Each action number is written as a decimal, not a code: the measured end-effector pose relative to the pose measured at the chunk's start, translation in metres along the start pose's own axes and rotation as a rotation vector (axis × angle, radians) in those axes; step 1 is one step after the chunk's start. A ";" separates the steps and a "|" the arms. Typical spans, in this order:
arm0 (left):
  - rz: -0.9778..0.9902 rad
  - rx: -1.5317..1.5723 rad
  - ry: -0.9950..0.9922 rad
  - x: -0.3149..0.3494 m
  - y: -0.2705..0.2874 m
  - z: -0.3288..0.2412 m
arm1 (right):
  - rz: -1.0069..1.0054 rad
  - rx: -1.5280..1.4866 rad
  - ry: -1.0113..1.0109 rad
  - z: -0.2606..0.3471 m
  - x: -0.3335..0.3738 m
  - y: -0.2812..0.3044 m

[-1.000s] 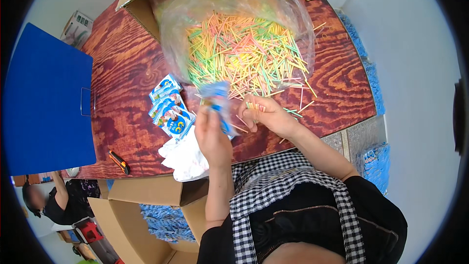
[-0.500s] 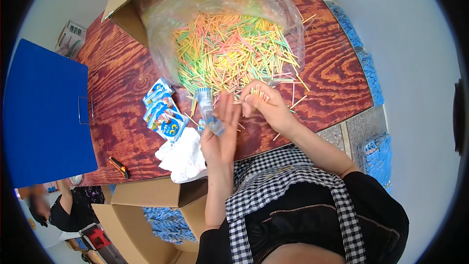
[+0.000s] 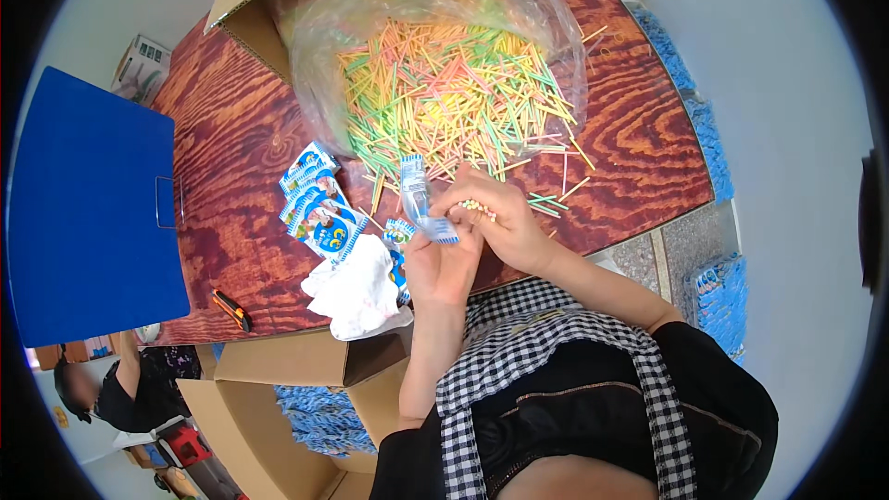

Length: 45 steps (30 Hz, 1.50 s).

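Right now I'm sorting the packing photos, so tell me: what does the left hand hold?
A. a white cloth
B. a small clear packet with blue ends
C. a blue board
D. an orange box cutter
B: the left hand grips the small clear packet, while the box cutter lies on the table.

Bright even daylight, sharp centre, fisheye-bent black-vignetted edges.

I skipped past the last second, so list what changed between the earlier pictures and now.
The left hand turned the small blue-and-clear packet from lying low across the fingers to standing upright. The right hand, which had been down at the loose coloured sticks, came in beside the packet with a small bundle of sticks in its fingers. The stack of blue packets, white cloth and clear bag stayed put.
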<state>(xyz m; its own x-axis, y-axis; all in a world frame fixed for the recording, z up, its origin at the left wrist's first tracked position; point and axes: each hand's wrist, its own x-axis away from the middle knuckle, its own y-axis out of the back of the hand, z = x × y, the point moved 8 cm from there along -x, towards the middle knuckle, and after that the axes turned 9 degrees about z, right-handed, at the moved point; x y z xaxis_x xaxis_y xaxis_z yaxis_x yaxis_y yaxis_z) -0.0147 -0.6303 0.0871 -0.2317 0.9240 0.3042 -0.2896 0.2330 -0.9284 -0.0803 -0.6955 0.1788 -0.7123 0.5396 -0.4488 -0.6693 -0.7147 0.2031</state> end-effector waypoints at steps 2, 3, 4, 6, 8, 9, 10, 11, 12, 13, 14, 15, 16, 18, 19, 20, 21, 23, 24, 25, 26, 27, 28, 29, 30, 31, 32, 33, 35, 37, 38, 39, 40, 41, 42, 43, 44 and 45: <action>0.010 -0.221 -0.034 -0.003 0.005 -0.011 | 0.041 -0.205 -0.093 -0.014 0.002 -0.002; 0.047 -0.374 -0.083 0.004 0.002 -0.017 | 0.040 -0.203 -0.094 -0.016 0.003 0.000; 0.043 -0.373 -0.079 0.008 0.004 -0.019 | 0.088 -0.227 -0.124 -0.020 0.004 -0.002; 0.093 -0.540 -0.260 0.018 -0.002 -0.043 | 0.134 -0.252 -0.158 -0.024 0.008 -0.003; 0.129 -0.589 -0.263 0.023 -0.001 -0.056 | 0.141 -0.331 -0.217 -0.030 0.009 -0.003; 0.139 -0.698 -0.305 0.027 -0.003 -0.063 | 0.144 -0.361 -0.214 -0.028 0.008 -0.003; 0.148 -0.807 -0.346 0.031 -0.007 -0.067 | 0.143 -0.362 -0.215 -0.028 0.008 -0.003; 0.083 -0.887 -0.389 0.035 -0.009 -0.070 | 0.146 -0.366 -0.218 -0.028 0.008 -0.003; 0.083 -0.888 -0.387 0.037 -0.010 -0.071 | 0.149 -0.368 -0.220 -0.028 0.008 -0.003; 0.081 -1.040 -0.425 0.041 -0.014 -0.073 | 0.147 -0.368 -0.221 -0.028 0.008 -0.002; 0.079 -1.192 -0.461 0.044 -0.019 -0.074 | 0.151 -0.366 -0.212 -0.026 0.008 -0.002; 0.031 -1.223 -0.502 0.047 -0.021 -0.076 | 0.155 -0.362 -0.203 -0.025 0.008 -0.002; 0.032 -1.224 -0.499 0.048 -0.022 -0.076 | 0.153 -0.362 -0.203 -0.025 0.009 -0.001; 0.071 -1.316 -0.480 0.051 -0.026 -0.074 | 0.154 -0.378 -0.228 -0.027 0.010 -0.001; 0.071 -1.317 -0.478 0.051 -0.027 -0.074 | 0.153 -0.378 -0.228 -0.027 0.011 -0.001; 0.031 -1.408 -0.482 0.051 -0.028 -0.074 | 0.155 -0.383 -0.232 -0.027 0.011 -0.001; -0.010 -1.500 -0.484 0.051 -0.029 -0.075 | 0.157 -0.387 -0.236 -0.027 0.012 -0.001; 0.002 -1.493 -0.451 0.049 -0.026 -0.075 | 0.154 -0.378 -0.228 -0.029 0.013 -0.001; 0.012 -1.486 -0.420 0.047 -0.025 -0.073 | 0.153 -0.370 -0.219 -0.029 0.014 0.000; 0.012 -1.485 -0.420 0.047 -0.025 -0.072 | 0.153 -0.370 -0.220 -0.029 0.014 0.000; 0.006 -1.438 -0.412 0.047 -0.024 -0.072 | 0.152 -0.374 -0.230 -0.029 0.014 0.001; -0.001 -1.392 -0.404 0.046 -0.023 -0.072 | 0.151 -0.378 -0.240 -0.030 0.014 0.001; -0.001 -1.391 -0.405 0.046 -0.023 -0.072 | 0.151 -0.378 -0.239 -0.030 0.015 0.001; 0.015 -1.355 -0.395 0.046 -0.023 -0.071 | 0.149 -0.375 -0.250 -0.030 0.015 0.001; 0.030 -1.319 -0.385 0.046 -0.023 -0.070 | 0.147 -0.373 -0.261 -0.031 0.016 0.002; 0.031 -1.320 -0.386 0.046 -0.021 -0.071 | 0.147 -0.373 -0.260 -0.033 0.016 0.001; 0.013 -1.314 -0.386 0.046 -0.017 -0.073 | 0.138 -0.363 -0.227 -0.032 0.016 0.001; -0.004 -1.309 -0.386 0.046 -0.014 -0.075 | 0.128 -0.354 -0.194 -0.031 0.015 0.002; 0.032 -1.341 -0.386 0.046 -0.017 -0.073 | 0.130 -0.354 -0.198 -0.031 0.016 0.002; 0.067 -1.373 -0.386 0.046 -0.019 -0.071 | 0.133 -0.354 -0.202 -0.031 0.016 0.002; 0.048 -1.340 -0.395 0.046 -0.018 -0.073 | 0.135 -0.376 -0.212 -0.032 0.016 0.001; 0.029 -1.307 -0.403 0.045 -0.017 -0.074 | 0.137 -0.399 -0.223 -0.033 0.017 0.000; 0.029 -1.307 -0.403 0.045 -0.018 -0.073 | 0.137 -0.399 -0.224 -0.033 0.017 0.000; 0.021 -1.296 -0.432 0.045 -0.019 -0.074 | 0.139 -0.388 -0.215 -0.032 0.017 0.001; 0.014 -1.285 -0.461 0.046 -0.019 -0.074 | 0.141 -0.377 -0.205 -0.032 0.016 0.001; 0.013 -1.285 -0.460 0.047 -0.018 -0.075 | 0.140 -0.378 -0.206 -0.031 0.016 0.001; -0.005 -1.301 -0.457 0.047 -0.017 -0.077 | 0.142 -0.385 -0.202 -0.031 0.016 0.001; -0.023 -1.317 -0.454 0.048 -0.014 -0.079 | 0.144 -0.392 -0.199 -0.030 0.016 0.001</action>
<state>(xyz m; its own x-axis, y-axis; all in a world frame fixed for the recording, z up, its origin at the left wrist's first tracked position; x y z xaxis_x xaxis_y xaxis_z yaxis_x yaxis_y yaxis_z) 0.0517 -0.5651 0.0983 -0.5895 0.7975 0.1283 0.7214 0.5913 -0.3605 -0.0860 -0.7007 0.1455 -0.8443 0.4702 -0.2571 -0.4577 -0.8822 -0.1105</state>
